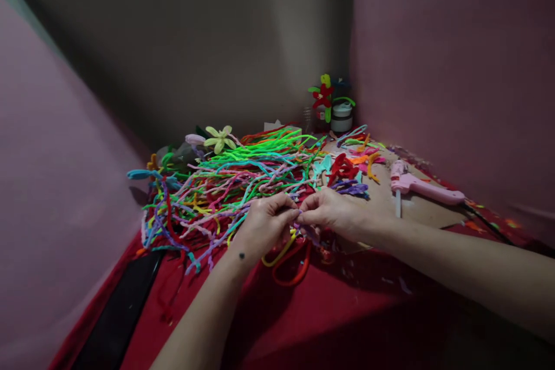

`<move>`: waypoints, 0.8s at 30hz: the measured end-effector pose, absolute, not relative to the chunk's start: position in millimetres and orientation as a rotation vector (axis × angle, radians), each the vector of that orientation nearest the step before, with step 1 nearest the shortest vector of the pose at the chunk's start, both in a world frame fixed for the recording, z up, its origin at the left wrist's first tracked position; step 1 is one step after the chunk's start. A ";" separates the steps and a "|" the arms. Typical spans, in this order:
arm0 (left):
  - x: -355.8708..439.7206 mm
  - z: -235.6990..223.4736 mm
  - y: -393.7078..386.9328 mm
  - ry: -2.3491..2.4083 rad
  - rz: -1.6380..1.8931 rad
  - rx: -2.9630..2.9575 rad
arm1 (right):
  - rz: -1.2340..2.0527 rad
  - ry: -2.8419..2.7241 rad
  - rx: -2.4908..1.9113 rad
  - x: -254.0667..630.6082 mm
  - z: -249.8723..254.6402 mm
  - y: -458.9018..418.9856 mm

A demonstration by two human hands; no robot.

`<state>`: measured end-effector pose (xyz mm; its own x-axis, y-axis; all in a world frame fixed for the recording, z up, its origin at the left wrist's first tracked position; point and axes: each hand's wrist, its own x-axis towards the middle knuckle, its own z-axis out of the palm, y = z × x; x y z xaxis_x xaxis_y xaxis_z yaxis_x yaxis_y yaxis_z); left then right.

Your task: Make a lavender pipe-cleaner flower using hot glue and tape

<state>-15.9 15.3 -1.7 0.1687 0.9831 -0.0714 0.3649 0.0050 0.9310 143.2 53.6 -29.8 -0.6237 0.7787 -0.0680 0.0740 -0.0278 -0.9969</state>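
My left hand (267, 221) and my right hand (333, 213) meet above the front of the table. Fingertips of both are pinched around a small purple pipe cleaner piece (310, 233); its exact shape is partly hidden by the fingers. Just beyond them spreads a large heap of pipe cleaners (260, 152) in green, pink, turquoise, purple and other colours. Below the hands lie a yellow loop (281, 258) and a red loop (293, 282). Bent red pieces (342, 169) and a purple bundle (352, 187) rest beyond my right hand.
A pink glue gun (427, 188) lies on cardboard (418, 215) to the right, its cord trailing off. At the back stand a red pipe cleaner flower (322, 96) and a white-lidded jar (341, 119). A pale yellow flower (219, 139) tops the heap. A black flat object (121, 306) lies front left.
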 end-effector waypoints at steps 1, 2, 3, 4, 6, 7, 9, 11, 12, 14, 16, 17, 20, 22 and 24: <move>-15.4 0.8 16.2 1.362 0.843 1.527 | 1.721 -1.680 -0.882 145.2 -29.1 55.7; -15.5 3.1 17.3 1.363 0.850 1.510 | 1.740 -1.624 -0.857 147.4 -27.5 57.6; -16.1 5.1 18.2 1.359 0.862 1.481 | 1.760 -1.557 -0.821 149.7 -25.4 59.4; -16.7 6.6 19.0 1.357 0.872 1.451 | 1.775 -1.486 -0.784 152.2 -23.2 60.9; -16.0 7.8 20.0 1.348 0.814 1.417 | 1.791 -1.358 -0.758 156.9 -20.0 63.0; -14.2 7.3 20.4 1.342 0.756 1.406 | 1.795 -1.310 -0.763 159.0 -19.3 63.7; -7.1 4.5 21.0 1.363 0.712 1.395 | 1.799 -1.233 -0.791 162.0 -19.9 64.7; 2.3 0.8 21.6 1.410 0.755 1.403 | 1.796 -1.198 -0.811 163.3 -22.1 66.0; 6.7 -0.8 21.9 1.438 0.777 1.415 | 1.796 -1.196 -0.808 163.3 -23.1 66.8; 12.6 -3.1 22.4 1.466 0.788 1.442 | 1.791 -1.194 -0.804 162.7 -24.7 68.4; 13.6 -4.1 22.9 1.448 0.800 1.461 | 1.788 -1.199 -0.792 161.6 -25.3 69.2; 12.6 -4.5 23.3 1.432 0.814 1.465 | 1.786 -1.201 -0.785 161.0 -25.5 69.3; 7.8 -6.2 23.4 1.394 0.811 1.472 | 1.770 -1.234 -0.746 158.9 -27.2 68.8; 6.2 -7.6 21.8 1.362 0.774 1.473 | 1.748 -1.275 -0.731 156.9 -29.6 68.5; 6.2 -8.0 19.0 1.351 0.802 1.474 | 1.731 -1.322 -0.736 154.5 -32.3 68.2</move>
<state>6.2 19.0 -8.0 0.1750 0.9762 -0.1282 0.3553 0.0588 0.9329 154.5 68.2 -32.3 -0.4948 0.8686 0.0276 -0.2555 -0.1150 -0.9600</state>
